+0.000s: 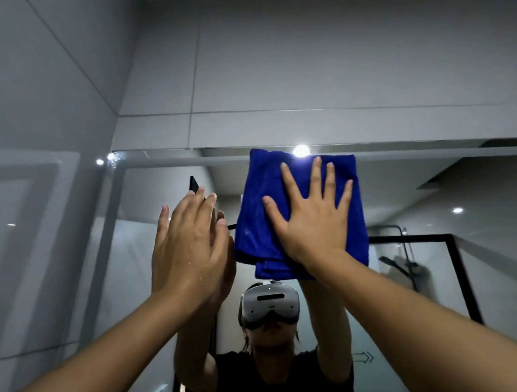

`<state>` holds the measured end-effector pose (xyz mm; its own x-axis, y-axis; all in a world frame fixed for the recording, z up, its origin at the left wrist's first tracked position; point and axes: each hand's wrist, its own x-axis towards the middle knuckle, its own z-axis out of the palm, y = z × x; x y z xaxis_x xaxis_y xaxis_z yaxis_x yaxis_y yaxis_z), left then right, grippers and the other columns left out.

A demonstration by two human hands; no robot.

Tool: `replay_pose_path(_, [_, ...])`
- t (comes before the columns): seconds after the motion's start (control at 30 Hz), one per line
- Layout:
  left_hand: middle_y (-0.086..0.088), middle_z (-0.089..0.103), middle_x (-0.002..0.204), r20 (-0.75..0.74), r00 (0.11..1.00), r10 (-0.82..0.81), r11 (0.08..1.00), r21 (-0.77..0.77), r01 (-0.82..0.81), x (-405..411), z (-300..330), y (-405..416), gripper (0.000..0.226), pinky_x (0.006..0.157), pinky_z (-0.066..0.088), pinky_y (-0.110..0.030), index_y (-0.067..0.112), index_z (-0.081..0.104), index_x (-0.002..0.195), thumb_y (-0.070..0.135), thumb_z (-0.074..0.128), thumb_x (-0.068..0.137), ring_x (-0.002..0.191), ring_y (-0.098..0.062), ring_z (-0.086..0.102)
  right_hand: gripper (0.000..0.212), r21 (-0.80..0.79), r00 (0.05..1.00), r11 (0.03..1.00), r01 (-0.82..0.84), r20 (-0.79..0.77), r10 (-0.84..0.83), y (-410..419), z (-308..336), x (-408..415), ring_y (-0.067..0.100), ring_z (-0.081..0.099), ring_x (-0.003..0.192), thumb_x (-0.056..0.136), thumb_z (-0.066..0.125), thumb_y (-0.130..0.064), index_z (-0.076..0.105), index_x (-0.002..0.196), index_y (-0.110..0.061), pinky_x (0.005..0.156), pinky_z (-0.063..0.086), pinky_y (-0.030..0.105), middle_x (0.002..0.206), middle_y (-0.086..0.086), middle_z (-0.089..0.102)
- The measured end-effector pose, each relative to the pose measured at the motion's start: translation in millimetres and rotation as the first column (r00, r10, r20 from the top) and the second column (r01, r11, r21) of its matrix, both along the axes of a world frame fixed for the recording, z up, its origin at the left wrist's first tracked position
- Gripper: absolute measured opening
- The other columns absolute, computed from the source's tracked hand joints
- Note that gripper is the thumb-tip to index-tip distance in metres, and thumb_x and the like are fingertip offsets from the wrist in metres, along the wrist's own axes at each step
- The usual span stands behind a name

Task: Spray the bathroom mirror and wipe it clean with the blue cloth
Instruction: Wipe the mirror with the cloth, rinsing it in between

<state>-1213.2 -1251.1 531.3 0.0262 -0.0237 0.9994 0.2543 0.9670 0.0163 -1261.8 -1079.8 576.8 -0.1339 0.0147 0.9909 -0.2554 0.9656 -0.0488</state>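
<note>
Two bare forearms reach up from the bottom corners, closest to the lens, and both hands are up on the glass. The right hand (313, 221) is spread wide, fingers straight and fanned, palm pressing flat on the blue cloth (297, 210) and pinning it against the mirror (444, 194); nothing is curled round it, just a flat push. The cloth is folded into a thick pad, its upper edge up at twelve o'clock near the mirror's top edge, its lower folds showing below the wrist at six o'clock. The left hand (189, 252) sits just beside the cloth at its nine o'clock, fingers straight and together, pointing up, holding nothing. It is close to the glass, and whether it touches the cloth's edge cannot be told. A few droplets glint on the back of it.

In the mirror, at six o'clock under the cloth, the reflection shows a person in a white headset (271, 304) and a dark shirt, arms raised. At four o'clock a black-framed shower screen (456, 273) appears in the reflection. A bright ceiling light (301, 151) glares at the cloth's top edge. Grey wall tiles (300, 62) fill the view above the mirror.
</note>
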Motion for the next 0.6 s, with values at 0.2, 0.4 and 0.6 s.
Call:
replay_pose_path(0.2, [-0.006, 0.041, 0.151, -0.014, 1.000, 0.015, 0.999, 0.031, -0.015, 3, 7, -27, 0.056, 0.120, 0.008, -0.039, 0.012, 0.044, 0.143, 0.038, 0.029, 0.095, 0.143, -0.019, 0.031, 0.069, 0.102, 0.999, 0.994, -0.042, 0.010, 0.042, -31, 29, 5, 0.029, -0.016, 0.148, 0.091, 0.014, -0.072, -0.002, 0.152, -0.044, 0.117, -0.013, 0.055, 0.162, 0.010, -0.012])
replay_pose_path(0.4, [-0.006, 0.040, 0.151, -0.014, 1.000, 0.017, 0.999, 0.044, -0.016, 5, 11, -44, 0.060, 0.120, 0.005, -0.039, 0.012, 0.044, 0.143, 0.042, 0.026, 0.094, 0.144, -0.018, 0.029, 0.070, 0.007, 0.998, 0.998, -0.061, 0.009, 0.061, -9, 39, 1, 0.026, -0.013, 0.149, 0.089, 0.017, -0.075, 0.004, 0.152, -0.046, 0.118, -0.012, 0.051, 0.163, 0.007, -0.009])
replay_pose_path(0.6, [-0.005, 0.039, 0.152, -0.009, 1.000, 0.013, 0.998, 0.056, -0.012, 14, 1, -61, 0.061, 0.120, 0.007, -0.040, 0.013, 0.044, 0.143, 0.042, 0.025, 0.093, 0.144, -0.018, 0.028, 0.070, -0.141, 1.000, 0.990, -0.011, -0.004, 0.011, -21, 12, 1, 0.030, -0.011, 0.149, 0.091, 0.014, -0.072, 0.001, 0.153, -0.042, 0.117, -0.010, 0.055, 0.163, 0.011, -0.008])
